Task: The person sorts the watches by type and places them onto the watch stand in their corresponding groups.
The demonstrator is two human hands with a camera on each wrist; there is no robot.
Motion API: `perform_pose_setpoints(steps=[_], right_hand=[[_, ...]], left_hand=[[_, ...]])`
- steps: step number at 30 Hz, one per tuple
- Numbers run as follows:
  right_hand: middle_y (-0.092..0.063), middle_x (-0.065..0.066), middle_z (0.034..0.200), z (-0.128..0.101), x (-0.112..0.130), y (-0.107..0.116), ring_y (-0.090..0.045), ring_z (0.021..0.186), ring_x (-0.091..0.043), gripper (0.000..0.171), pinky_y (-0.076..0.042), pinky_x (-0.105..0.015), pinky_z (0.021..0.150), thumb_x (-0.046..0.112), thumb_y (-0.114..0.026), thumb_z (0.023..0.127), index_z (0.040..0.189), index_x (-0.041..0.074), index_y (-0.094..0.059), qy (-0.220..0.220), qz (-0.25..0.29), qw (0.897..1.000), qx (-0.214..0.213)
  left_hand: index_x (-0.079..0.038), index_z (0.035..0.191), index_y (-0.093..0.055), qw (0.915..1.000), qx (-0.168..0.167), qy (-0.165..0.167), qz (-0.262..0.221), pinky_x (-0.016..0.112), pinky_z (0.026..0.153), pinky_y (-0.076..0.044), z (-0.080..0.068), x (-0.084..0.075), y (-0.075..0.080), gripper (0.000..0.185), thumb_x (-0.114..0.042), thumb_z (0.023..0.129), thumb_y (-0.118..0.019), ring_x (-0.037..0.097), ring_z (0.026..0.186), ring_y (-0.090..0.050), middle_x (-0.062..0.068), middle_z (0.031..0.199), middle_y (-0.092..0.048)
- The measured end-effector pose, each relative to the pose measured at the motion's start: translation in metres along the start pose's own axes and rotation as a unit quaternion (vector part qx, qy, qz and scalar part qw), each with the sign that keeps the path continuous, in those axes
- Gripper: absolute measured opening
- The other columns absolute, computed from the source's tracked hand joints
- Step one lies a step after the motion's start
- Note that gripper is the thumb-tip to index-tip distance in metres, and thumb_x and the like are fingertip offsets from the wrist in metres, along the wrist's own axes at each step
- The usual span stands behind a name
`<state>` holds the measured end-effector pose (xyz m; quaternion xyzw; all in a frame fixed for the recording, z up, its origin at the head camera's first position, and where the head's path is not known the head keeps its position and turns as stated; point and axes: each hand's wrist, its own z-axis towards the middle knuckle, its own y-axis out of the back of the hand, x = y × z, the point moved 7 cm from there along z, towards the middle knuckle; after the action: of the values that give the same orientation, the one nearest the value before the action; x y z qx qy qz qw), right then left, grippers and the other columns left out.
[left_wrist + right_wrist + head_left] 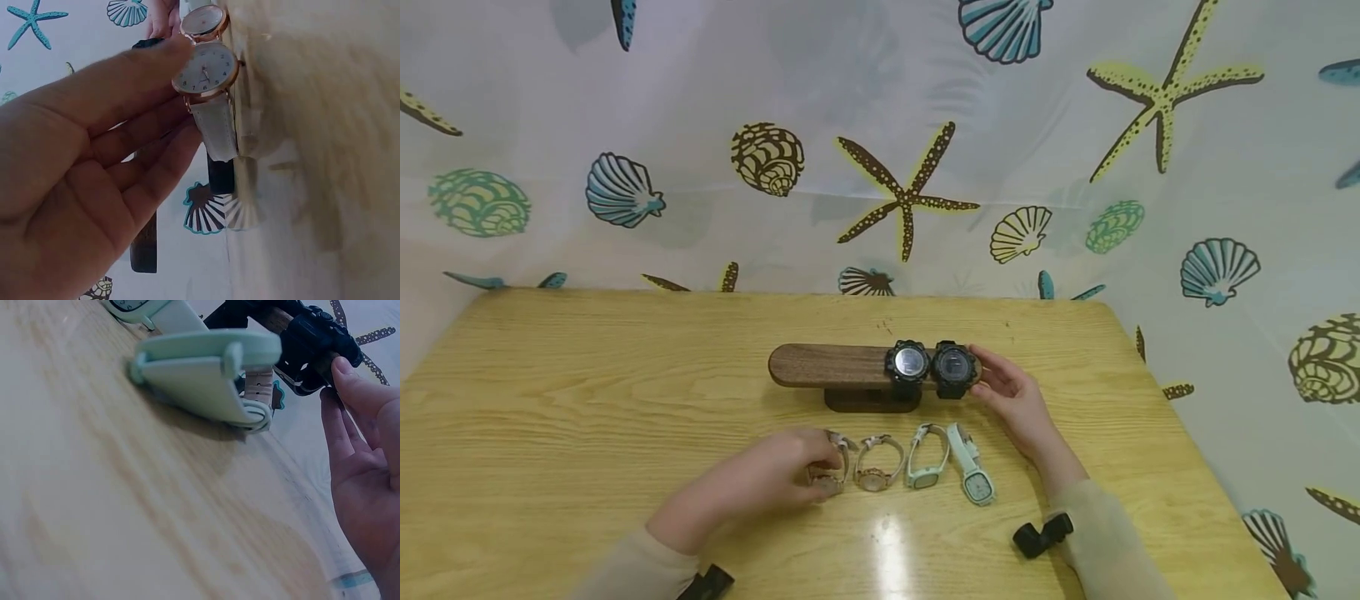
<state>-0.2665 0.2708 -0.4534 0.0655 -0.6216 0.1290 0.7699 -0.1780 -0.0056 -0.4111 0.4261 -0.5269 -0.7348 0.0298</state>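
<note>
A wooden watch stand (831, 367) carries two black digital watches, one (910, 362) further in and one (953, 365) at its right end. My right hand (1018, 404) holds that end between thumb and fingers, beside the outer black watch. Lower left, my left hand (782, 467) pinches a white-strapped watch (209, 72) with a rose-gold case, its fingers partly covering it in the head view. Just right of it, a similar rose-gold watch (872, 479) rests on the table. Two pale green watches follow, one (925, 478) looped and one (977, 485) lying slanted.
The light wooden table (587, 375) reaches back to a white cloth (700, 83) printed with shells and starfish. More of this cloth hangs along the right side. Small black devices are strapped to both wrists.
</note>
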Motion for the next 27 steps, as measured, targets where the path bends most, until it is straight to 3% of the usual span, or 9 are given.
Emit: perform_pose_setpoints(steps=[8, 11, 16, 21, 27], right_hand=[[-0.051, -0.004, 0.139, 0.000, 0.000, 0.002, -0.053, 0.120, -0.020, 0.054, -0.049, -0.030, 0.093, -0.005, -0.061, 0.090, 0.141, 0.001, -0.044, 0.018, -0.001, 1.000, 0.007], [-0.050, -0.005, 0.139, 0.000, -0.001, 0.002, -0.053, 0.120, -0.020, 0.054, -0.049, -0.031, 0.094, -0.004, -0.062, 0.090, 0.141, 0.001, -0.044, 0.018, -0.006, 1.000, 0.009], [-0.050, -0.007, 0.140, 0.000, -0.003, 0.003, -0.053, 0.120, -0.020, 0.054, -0.048, -0.031, 0.094, -0.001, -0.063, 0.090, 0.141, 0.002, -0.045, 0.015, -0.017, 1.000, 0.010], [-0.050, -0.007, 0.140, 0.001, -0.002, 0.003, -0.052, 0.120, -0.021, 0.054, -0.049, -0.032, 0.094, 0.001, -0.064, 0.090, 0.141, 0.004, -0.045, 0.015, -0.014, 1.000, 0.010], [-0.049, -0.008, 0.141, 0.003, 0.000, 0.004, -0.052, 0.121, -0.022, 0.056, -0.049, -0.032, 0.094, 0.004, -0.066, 0.090, 0.141, 0.003, -0.045, 0.017, -0.008, 1.000, 0.013]], left_hand=[[-0.015, 0.078, -0.065, 0.9996, 0.005, -0.002, 0.029, 0.020, 0.059, -0.046, 0.006, 0.005, -0.007, 0.012, -0.009, 0.083, -0.074, 0.005, 0.068, -0.049, -0.013, 0.075, -0.052], [-0.016, 0.080, -0.066, 1.0000, -0.009, -0.001, -0.001, 0.021, 0.059, -0.046, 0.005, 0.005, -0.005, 0.011, -0.010, 0.085, -0.072, 0.005, 0.068, -0.048, -0.014, 0.075, -0.053], [-0.016, 0.090, -0.069, 0.9945, -0.044, 0.019, -0.093, 0.023, 0.066, -0.050, -0.001, 0.004, 0.007, 0.005, -0.020, 0.088, -0.071, 0.005, 0.074, -0.054, -0.013, 0.081, -0.059], [-0.011, 0.097, -0.071, 0.9772, -0.116, 0.048, -0.171, 0.028, 0.072, -0.053, -0.008, 0.001, 0.039, 0.013, -0.021, 0.088, -0.071, 0.011, 0.080, -0.060, -0.006, 0.089, -0.066], [-0.002, 0.106, -0.067, 0.9360, -0.224, 0.149, -0.227, 0.027, 0.070, -0.054, -0.022, 0.015, 0.074, 0.026, -0.022, 0.089, -0.070, 0.017, 0.083, -0.063, 0.007, 0.096, -0.067]])
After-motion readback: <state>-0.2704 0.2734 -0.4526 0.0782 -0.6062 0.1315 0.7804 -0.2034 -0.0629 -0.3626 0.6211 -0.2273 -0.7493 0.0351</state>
